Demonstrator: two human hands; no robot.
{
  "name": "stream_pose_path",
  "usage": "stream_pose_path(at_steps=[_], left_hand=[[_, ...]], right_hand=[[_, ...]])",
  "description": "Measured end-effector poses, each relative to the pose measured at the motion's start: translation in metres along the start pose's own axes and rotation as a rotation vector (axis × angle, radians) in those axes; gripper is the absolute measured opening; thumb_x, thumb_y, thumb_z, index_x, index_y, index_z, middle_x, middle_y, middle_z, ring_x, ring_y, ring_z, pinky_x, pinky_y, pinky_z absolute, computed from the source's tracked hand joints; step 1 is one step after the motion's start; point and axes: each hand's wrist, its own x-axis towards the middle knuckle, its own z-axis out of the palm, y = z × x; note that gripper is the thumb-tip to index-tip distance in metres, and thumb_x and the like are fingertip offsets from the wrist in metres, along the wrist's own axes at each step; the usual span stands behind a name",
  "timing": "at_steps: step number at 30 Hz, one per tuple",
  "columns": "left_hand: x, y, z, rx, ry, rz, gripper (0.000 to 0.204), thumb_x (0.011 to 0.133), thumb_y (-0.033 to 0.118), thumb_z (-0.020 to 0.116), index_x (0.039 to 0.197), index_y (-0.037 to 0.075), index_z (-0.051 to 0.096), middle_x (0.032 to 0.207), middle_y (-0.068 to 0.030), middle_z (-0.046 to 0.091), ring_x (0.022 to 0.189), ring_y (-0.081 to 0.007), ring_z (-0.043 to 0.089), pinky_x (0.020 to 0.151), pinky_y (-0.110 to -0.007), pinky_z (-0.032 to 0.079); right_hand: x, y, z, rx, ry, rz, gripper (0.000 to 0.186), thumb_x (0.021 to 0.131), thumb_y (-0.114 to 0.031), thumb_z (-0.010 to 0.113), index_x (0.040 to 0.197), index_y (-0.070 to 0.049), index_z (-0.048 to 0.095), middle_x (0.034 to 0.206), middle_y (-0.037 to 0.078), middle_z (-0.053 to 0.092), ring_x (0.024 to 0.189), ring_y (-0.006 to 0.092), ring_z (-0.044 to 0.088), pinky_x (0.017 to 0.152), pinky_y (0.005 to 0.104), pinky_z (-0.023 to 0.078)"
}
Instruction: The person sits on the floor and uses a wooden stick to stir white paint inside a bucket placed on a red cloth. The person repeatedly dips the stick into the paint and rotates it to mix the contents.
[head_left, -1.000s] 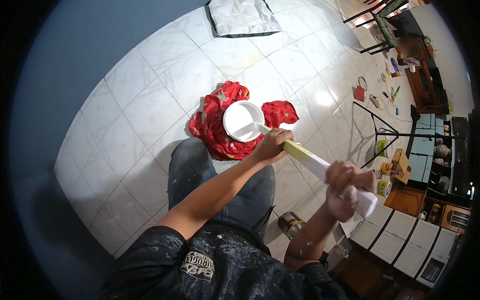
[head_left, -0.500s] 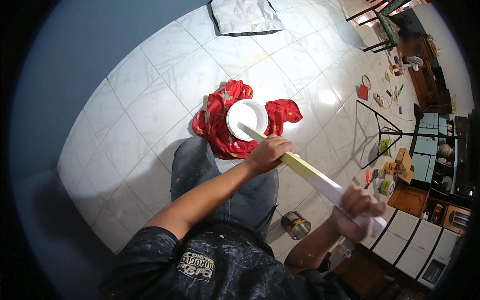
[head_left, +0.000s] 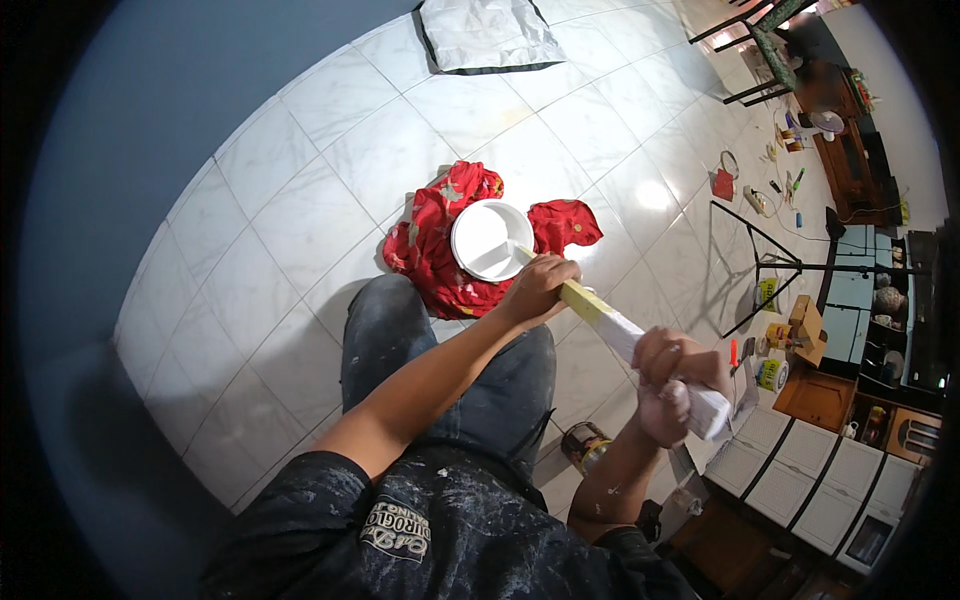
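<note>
A long squared wooden stick [head_left: 612,327], yellowish along its middle and white toward the upper end, slants down into a white bucket [head_left: 459,262]. My left hand [head_left: 541,287] is wrapped round it just above the bucket's rim. Higher up, my right hand [head_left: 682,378] grips the same stick near its white top end. Inside the bucket is smooth white material, and the stick's lower tip meets it. A red patterned cloth [head_left: 425,232] lies bunched on the floor round the bucket, which stands between and ahead of my knees.
A metal can [head_left: 585,447] stands by my right knee. To the right are a black tripod stand [head_left: 790,264], a cardboard box [head_left: 806,330], tubs and scattered tools. A white sheet-like bag [head_left: 490,35] lies at the far side; a blue wall [head_left: 130,200] runs along the left.
The right hand has come down and inward along with the stick's upper end. The stick's lower end has shifted right inside the bucket. My left hand keeps its grip.
</note>
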Motion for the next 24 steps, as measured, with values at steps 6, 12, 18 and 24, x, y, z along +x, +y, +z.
stream_pose_path(at_steps=[6,12,18,24], left_hand=[[-0.024,-0.011,-0.012,0.020,-0.093,0.021,0.019,0.080,0.014,0.073,0.082,0.008,0.055,0.076,-0.0082,0.060,0.079,-0.0299,0.063,0.076,-0.041,0.047],[-0.019,-0.009,-0.034,0.053,-0.106,0.052,0.019,0.082,0.014,0.073,0.083,0.007,0.055,0.076,-0.0093,0.059,0.078,-0.0307,0.062,0.074,-0.041,0.046],[0.002,-0.010,-0.024,-0.060,0.111,-0.084,0.022,0.082,0.016,0.077,0.077,0.006,0.058,0.072,-0.0109,0.063,0.072,-0.0323,0.063,0.069,-0.042,0.048],[-0.006,0.000,-0.019,-0.160,-0.009,-0.186,0.019,0.083,0.013,0.072,0.077,0.004,0.057,0.071,-0.0140,0.063,0.071,-0.0337,0.064,0.065,-0.041,0.048]], right_hand=[[-0.019,0.010,-0.004,0.126,0.066,-0.020,0.027,0.089,-0.022,0.062,0.080,-0.008,0.041,0.052,0.000,0.040,0.045,0.0124,0.038,0.046,0.0299,0.038],[-0.028,0.009,-0.001,0.136,0.131,-0.025,0.026,0.087,-0.019,0.065,0.080,-0.006,0.043,0.054,0.003,0.043,0.048,0.0151,0.045,0.049,0.0319,0.041],[-0.011,0.011,0.032,-0.083,0.027,0.051,0.024,0.086,-0.009,0.064,0.077,-0.005,0.042,0.057,0.004,0.043,0.051,0.0147,0.043,0.052,0.0328,0.039],[0.018,0.003,0.050,-0.144,0.113,0.117,0.028,0.086,-0.010,0.067,0.075,-0.004,0.041,0.058,0.004,0.043,0.051,0.0131,0.042,0.050,0.0292,0.037]])
